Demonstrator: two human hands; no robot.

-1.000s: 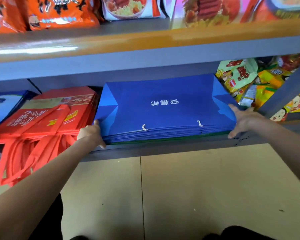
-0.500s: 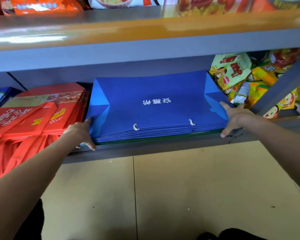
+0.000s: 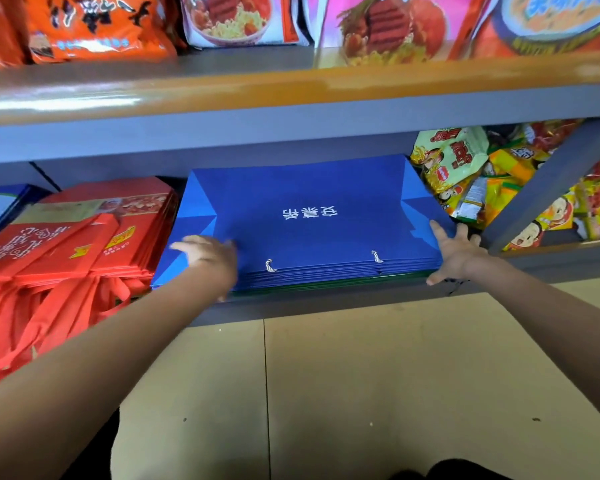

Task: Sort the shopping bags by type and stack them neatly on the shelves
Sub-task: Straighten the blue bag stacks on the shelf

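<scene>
**Squaring the blue stack**

Head view: blue bags (image 3: 309, 216) lie flat in a pile on the lower shelf (image 3: 326, 306), between red bags (image 3: 94, 230) and snack packets (image 3: 465, 174). Your left hand (image 3: 207, 256) rests on the pile's near left corner, fingers loosely spread. Your right hand (image 3: 456, 252) presses its right edge, fingers wide. Step, by my reading: aligning. Next: nudge both sides flush, gently.
</scene>
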